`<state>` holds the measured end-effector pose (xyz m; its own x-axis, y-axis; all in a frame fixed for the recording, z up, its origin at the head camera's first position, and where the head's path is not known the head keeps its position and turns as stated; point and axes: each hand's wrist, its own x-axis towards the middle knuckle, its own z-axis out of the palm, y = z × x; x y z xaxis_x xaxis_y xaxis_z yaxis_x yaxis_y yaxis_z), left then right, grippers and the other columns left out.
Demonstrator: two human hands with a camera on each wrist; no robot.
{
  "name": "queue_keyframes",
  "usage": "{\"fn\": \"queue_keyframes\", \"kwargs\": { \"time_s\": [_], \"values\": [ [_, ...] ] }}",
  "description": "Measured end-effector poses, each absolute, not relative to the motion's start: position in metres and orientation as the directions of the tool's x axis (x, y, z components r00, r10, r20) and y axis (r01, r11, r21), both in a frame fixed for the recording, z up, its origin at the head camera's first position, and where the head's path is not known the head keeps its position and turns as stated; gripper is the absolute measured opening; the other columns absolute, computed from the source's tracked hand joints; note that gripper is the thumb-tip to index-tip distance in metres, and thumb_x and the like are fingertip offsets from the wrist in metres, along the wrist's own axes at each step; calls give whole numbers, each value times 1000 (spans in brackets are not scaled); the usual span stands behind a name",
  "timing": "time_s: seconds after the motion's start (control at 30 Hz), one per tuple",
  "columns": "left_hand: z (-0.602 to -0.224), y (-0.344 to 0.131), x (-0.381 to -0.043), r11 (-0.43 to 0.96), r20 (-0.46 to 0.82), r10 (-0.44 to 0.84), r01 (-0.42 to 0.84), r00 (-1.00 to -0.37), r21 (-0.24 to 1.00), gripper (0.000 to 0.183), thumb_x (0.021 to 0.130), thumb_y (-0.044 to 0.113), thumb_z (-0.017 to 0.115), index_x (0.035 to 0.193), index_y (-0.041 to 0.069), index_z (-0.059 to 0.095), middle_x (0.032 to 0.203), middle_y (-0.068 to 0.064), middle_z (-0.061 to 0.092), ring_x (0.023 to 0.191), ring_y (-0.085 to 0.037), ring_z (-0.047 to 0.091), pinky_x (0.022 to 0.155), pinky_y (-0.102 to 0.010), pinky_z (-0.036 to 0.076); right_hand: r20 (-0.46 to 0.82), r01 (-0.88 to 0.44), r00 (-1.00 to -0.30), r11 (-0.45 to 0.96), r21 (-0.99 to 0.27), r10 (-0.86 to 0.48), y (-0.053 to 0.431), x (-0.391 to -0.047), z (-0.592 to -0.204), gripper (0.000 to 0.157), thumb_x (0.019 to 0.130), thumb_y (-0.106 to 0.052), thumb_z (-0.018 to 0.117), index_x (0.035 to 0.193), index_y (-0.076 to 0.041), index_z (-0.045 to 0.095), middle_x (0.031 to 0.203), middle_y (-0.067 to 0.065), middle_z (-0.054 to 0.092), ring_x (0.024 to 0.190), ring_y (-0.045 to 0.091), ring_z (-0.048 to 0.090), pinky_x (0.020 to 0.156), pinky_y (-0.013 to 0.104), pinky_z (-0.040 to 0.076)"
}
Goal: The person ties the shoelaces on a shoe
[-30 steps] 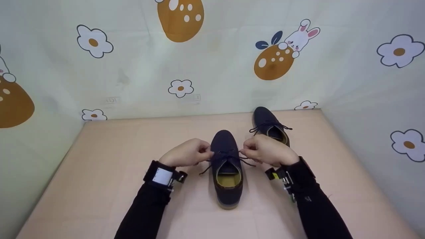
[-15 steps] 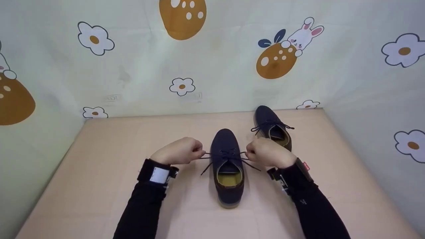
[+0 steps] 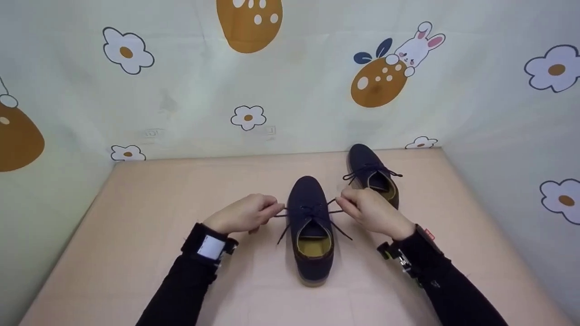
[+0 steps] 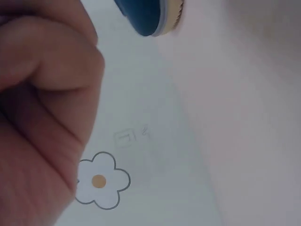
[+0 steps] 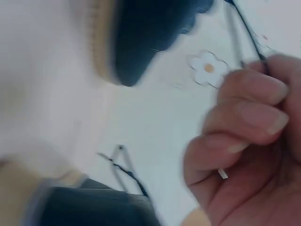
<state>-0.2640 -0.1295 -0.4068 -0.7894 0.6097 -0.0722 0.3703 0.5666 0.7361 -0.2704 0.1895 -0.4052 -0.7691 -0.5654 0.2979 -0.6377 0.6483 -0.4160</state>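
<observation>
A dark navy lace-up shoe (image 3: 306, 192) stands in the middle, toe pointing away, its yellowish insole showing. Its shoelace (image 3: 312, 211) has a bow at the throat, with a loop drawn out to each side and two loose ends hanging lower. At the shoe's left side my left hand (image 3: 247, 212) pinches the left loop between thumb and finger. Opposite it, my right hand (image 3: 374, 210) pinches the right loop, fingers curled. In the right wrist view the dark lace (image 5: 247, 28) runs taut into the curled fingertips.
Behind the right hand stands a second navy shoe (image 3: 364, 158), its lace tied in a bow. The pinkish table surface (image 3: 190, 181) meets a pale cloth backdrop (image 3: 190, 90) printed with flowers and rabbits at the back and sides.
Both hands moved outward from the shoe, drawing the loops out sideways. In the last half second the left fingers loosened somewhat, and the right hand's wrist turned outward. The shoe stayed put.
</observation>
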Motion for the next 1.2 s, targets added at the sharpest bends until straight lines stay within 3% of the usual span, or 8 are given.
{"fn": "queue_keyframes", "kwargs": {
  "time_s": [0.17,0.33,0.5,0.73,0.9,1.03,1.2],
  "values": [
    [-418,-132,-257,509,-51,660,397,-749,764,38,104,26,50,70,10,49,53,11,41,43,-6,40,43,-22,30,357,-646,-763,623,-442,-538,193,-266,-424,36,102,-22,57,68,-20,44,62,-16,34,54,4,39,52,24,34],
    [-414,-129,-257,526,90,662,546,-744,652,34,98,10,53,66,16,43,57,13,34,49,-2,34,48,-20,28,403,-679,-734,606,-414,-546,196,-264,-428,35,100,-15,59,68,-20,44,61,-18,35,52,2,38,49,22,33],
    [-413,-133,-257,553,169,644,607,-746,570,34,96,6,52,65,15,41,59,13,32,51,-2,33,50,-20,29,478,-710,-699,591,-382,-532,194,-265,-432,34,96,-7,60,69,-18,44,61,-18,34,51,2,38,47,21,32],
    [-418,-138,-259,544,178,629,593,-756,594,37,98,7,50,64,15,38,58,13,31,51,-2,32,50,-20,28,485,-707,-702,590,-390,-521,191,-268,-440,35,96,-6,60,68,-18,43,60,-17,35,52,3,40,47,20,34],
    [-421,-138,-260,537,137,632,558,-763,632,39,99,10,50,62,15,38,56,13,30,48,-2,31,49,-20,27,402,-661,-751,599,-452,-525,194,-264,-434,35,99,-11,58,68,-20,44,62,-18,34,54,2,39,50,20,33],
    [-426,-133,-263,560,171,584,547,-793,623,39,103,20,50,65,16,47,57,13,36,51,-3,35,51,-22,31,355,-614,-788,607,-504,-503,194,-259,-427,35,100,-22,60,69,-22,46,61,-18,35,52,2,37,50,22,31],
    [-430,-126,-264,591,229,515,536,-826,603,37,104,38,49,74,19,56,64,13,46,57,-5,43,56,-26,39,394,-616,-788,607,-502,-474,187,-258,-425,30,100,-33,60,74,-22,52,62,-17,40,54,3,41,51,23,35]
  ]
}}
